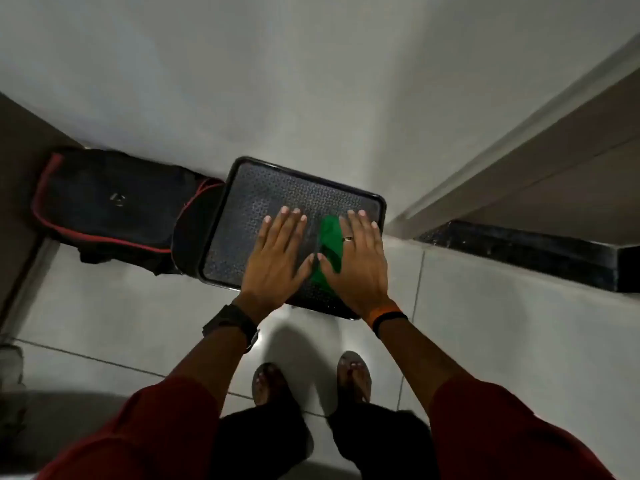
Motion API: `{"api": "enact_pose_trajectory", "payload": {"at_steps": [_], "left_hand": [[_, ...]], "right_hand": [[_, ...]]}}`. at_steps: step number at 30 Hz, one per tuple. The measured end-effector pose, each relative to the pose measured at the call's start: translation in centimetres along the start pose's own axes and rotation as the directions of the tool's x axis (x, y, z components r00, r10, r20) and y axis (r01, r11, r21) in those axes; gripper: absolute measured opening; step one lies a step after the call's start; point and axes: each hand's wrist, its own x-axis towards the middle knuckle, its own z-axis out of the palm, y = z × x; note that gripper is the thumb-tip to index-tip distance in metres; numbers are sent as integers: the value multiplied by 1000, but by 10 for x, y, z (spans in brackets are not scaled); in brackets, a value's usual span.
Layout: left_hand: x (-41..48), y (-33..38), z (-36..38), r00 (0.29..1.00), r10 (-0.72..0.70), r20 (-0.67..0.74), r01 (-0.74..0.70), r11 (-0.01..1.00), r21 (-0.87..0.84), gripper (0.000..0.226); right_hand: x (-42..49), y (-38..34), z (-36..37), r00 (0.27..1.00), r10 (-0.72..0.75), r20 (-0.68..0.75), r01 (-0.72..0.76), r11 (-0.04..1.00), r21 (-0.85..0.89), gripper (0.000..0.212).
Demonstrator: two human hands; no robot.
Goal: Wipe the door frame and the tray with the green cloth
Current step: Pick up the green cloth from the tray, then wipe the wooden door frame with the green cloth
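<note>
A dark rectangular tray [249, 202] with a dotted surface leans against the grey wall, its lower edge on the tiled floor. My left hand [280, 254] is spread flat over the tray with its fingers apart and holds nothing. My right hand [360, 261], with a ring on one finger, is also spread flat, and the green cloth [329, 237] hangs from under its thumb and palm in front of the tray. The door frame [519, 140] runs up along the right, beside the tray.
A black bag [110, 202] with red trim lies on the floor left of the tray, touching it. A dark stone threshold [519, 247] sits at the foot of the doorway on the right. My feet in sandals [311, 379] stand on the tiled floor below the tray.
</note>
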Motion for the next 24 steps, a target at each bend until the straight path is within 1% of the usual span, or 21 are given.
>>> {"api": "enact_pose_trajectory", "payload": {"at_steps": [2, 4, 7, 8, 10, 12, 13, 15, 18, 19, 21, 22, 24], "left_hand": [[4, -8, 29, 998, -40, 39, 39, 999, 25, 79], [4, -14, 57, 994, -71, 80, 68, 997, 46, 80], [10, -21, 78, 993, -92, 73, 88, 995, 46, 79], [11, -22, 77, 995, -88, 55, 85, 995, 56, 79], [17, -16, 65, 995, -90, 38, 89, 995, 35, 80], [22, -5, 34, 996, -88, -14, 88, 996, 25, 80], [24, 3, 13, 995, -82, -54, 83, 996, 22, 79], [29, 20, -41, 990, -57, -131, 61, 998, 24, 77], [38, 56, -137, 968, -16, -251, 33, 997, 64, 75], [40, 69, -173, 959, -4, -282, 23, 998, 62, 76], [47, 98, -250, 927, 38, -374, -20, 998, 53, 78], [51, 112, -285, 905, 55, -422, -38, 998, 49, 78], [57, 138, -355, 855, 87, -512, -64, 996, 62, 81]], "right_hand": [[0, 9, 31, 999, 8, 53, -9, 1000, 22, 75], [-5, 15, 54, 997, 14, 71, -13, 1000, -18, 66], [-4, 14, 75, 999, 15, -35, -17, 998, -58, 49], [0, 14, 75, 997, 3, -71, -9, 996, -85, 46], [9, 15, 66, 998, 21, -66, -26, 997, -77, 50], [15, 11, 39, 998, 32, -55, -34, 999, -38, 61], [16, 7, 19, 998, 35, -56, -36, 999, -20, 64], [16, -5, -35, 992, 43, -121, -41, 999, 19, 64], [18, -27, -135, 954, 36, -296, -16, 997, 70, 62], [18, -35, -173, 934, 28, -357, 5, 996, 92, 60], [18, -53, -255, 870, 1, -493, 72, 989, 130, 49], [20, -61, -293, 838, -14, -545, 100, 987, 129, 49], [23, -77, -367, 766, -66, -639, 142, 987, 69, 49]]}}
